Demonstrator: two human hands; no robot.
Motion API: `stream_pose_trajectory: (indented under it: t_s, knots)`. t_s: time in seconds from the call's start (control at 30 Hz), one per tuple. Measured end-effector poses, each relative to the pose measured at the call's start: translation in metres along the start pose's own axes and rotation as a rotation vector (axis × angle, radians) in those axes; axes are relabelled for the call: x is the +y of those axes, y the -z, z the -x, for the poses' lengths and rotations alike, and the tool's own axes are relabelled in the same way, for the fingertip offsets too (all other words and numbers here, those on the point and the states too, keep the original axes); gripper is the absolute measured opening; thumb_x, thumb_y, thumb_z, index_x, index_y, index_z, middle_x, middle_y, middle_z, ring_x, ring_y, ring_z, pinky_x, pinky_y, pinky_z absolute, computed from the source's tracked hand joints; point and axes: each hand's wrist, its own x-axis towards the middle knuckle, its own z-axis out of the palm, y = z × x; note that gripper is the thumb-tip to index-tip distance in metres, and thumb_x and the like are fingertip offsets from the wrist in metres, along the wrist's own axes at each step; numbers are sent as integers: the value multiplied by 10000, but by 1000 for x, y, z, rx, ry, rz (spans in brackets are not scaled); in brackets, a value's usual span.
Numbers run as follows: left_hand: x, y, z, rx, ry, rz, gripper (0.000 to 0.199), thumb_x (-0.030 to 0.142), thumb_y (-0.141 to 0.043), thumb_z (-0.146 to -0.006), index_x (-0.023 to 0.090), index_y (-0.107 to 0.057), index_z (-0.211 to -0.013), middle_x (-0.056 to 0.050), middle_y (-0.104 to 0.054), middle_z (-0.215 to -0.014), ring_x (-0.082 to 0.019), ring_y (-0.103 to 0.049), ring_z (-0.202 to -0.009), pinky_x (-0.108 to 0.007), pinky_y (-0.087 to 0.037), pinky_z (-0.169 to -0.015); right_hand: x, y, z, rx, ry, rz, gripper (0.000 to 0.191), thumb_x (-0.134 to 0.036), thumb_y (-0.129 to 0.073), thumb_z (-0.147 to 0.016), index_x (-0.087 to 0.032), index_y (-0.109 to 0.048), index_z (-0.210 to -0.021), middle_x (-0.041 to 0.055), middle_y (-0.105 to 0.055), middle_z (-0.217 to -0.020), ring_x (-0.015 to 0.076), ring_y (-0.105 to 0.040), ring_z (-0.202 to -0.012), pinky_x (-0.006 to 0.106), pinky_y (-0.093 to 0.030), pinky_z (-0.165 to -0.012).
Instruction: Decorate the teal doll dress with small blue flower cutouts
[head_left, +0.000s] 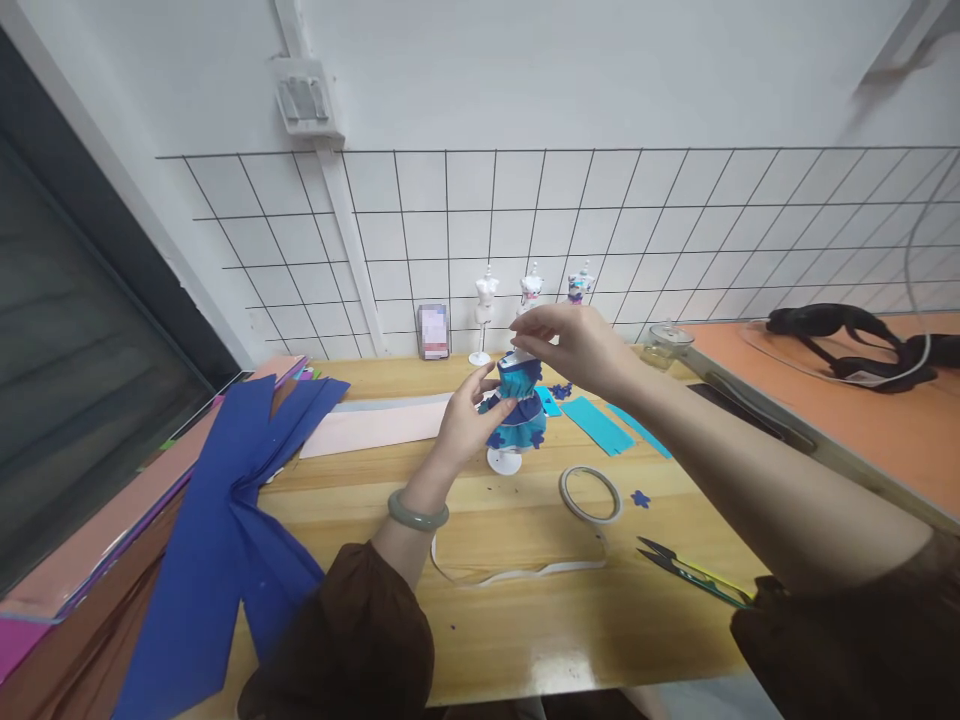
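A small dress form on a white round base [505, 461] stands upright mid-table, wearing a blue and turquoise ruffled paper dress [519, 428] with dark blue flower shapes. My left hand [471, 418] holds the dress at its waist from the left, thumb in front and fingers behind. At the top of the form is my right hand [562, 345], its thumb and fingers brought together near the bodice's upper edge. Whatever lies between those fingertips is too small to make out. Behind my right hand, part of the form is hidden.
A tape roll [591, 494], a white strip [540, 571], snips [694, 572] and turquoise paper pieces [598, 425] lie nearby. Blue paper [202, 540] covers the left side. White mini dress forms [486, 300] and a glass jar [666, 340] stand behind.
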Motion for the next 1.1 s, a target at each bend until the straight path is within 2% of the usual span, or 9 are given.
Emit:
stream_pose_trajectory:
  t_s: [0.2, 0.3, 0.4, 0.47, 0.53, 0.6, 0.73, 0.9, 1.1]
  knots:
    - [-4, -1, -1, 17, 13, 22, 664, 336, -678, -718, 189, -408, -1307, -104, -621, -1088, -214, -536, -1093, -370, -394, -958, 3, -2, 3, 38, -49, -95, 254, -349, -560, -807, -180, -670, -961, 64, -695, -890, 179, -620, -798, 342, -491, -745]
    - [-6, -1, -1, 17, 17, 51, 649, 321, -676, -722, 193, -417, -1303, -106, -614, -1105, -211, -540, -1087, -361, -403, -948, 14, -7, 15, 163, -125, -304, 321, -370, -582, -799, -183, -637, -1054, 79, -678, -1018, 194, -617, -928, 372, -482, -832]
    - [-8, -1, -3, 25, 15, 58, 638, 307, -684, -714, 188, -438, -1291, -105, -626, -1080, -209, -553, -1064, -365, -396, -955, 32, -21, 38, 289, -303, -536, 400, -400, -597, -790, -198, -592, -1136, 88, -648, -1116, 206, -587, -1039, 386, -461, -893]
    - [-9, 1, -5, 33, 14, 50, 639, 304, -689, -709, 185, -444, -1287, -104, -634, -1060, -210, -563, -1048, -371, -389, -961, 44, -36, 55, 269, -423, -643, 428, -428, -610, -773, -197, -598, -1134, 96, -644, -1133, 226, -575, -1071, 405, -450, -911]
    - [-10, 2, -6, 34, 15, 49, 647, 300, -690, -709, 188, -435, -1293, -103, -635, -1062, -210, -566, -1042, -376, -387, -963, 51, -52, 69, 200, -481, -699, 429, -444, -616, -762, -192, -623, -1108, 102, -638, -1148, 246, -580, -1064, 420, -455, -903]
    - [-11, 4, -6, 29, 10, 51, 662, 294, -690, -709, 192, -419, -1305, -103, -631, -1072, -209, -564, -1047, -379, -385, -967, 54, -68, 77, 175, -480, -709, 413, -443, -623, -755, -194, -644, -1083, 98, -637, -1152, 254, -585, -1053, 419, -460, -895]
    - [-9, 5, -6, 13, -12, 53, 699, 290, -702, -698, 192, -396, -1319, -104, -626, -1082, -209, -559, -1056, -369, -396, -954, 52, -85, 75, 231, -424, -713, 387, -445, -609, -763, -196, -664, -1053, 79, -659, -1110, 247, -593, -1036, 393, -476, -872]
    - [-6, 3, -5, 41, -6, 53, 680, 304, -718, -679, 183, -436, -1287, -111, -623, -1085, -216, -556, -1059, -354, -420, -927, 44, -90, 66, 215, -395, -733, 371, -457, -615, -749, -214, -682, -1021, 49, -687, -1015, 240, -623, -955, 348, -519, -763]
    - [-5, 5, -6, 59, -5, 95, 701, 300, -714, -682, 182, -416, -1306, -85, -655, -979, -204, -592, -980, -356, -436, -900, 29, -90, 66, 234, -394, -639, 329, -432, -585, -778, -212, -689, -998, 31, -703, -878, 230, -631, -885, 335, -514, -705]
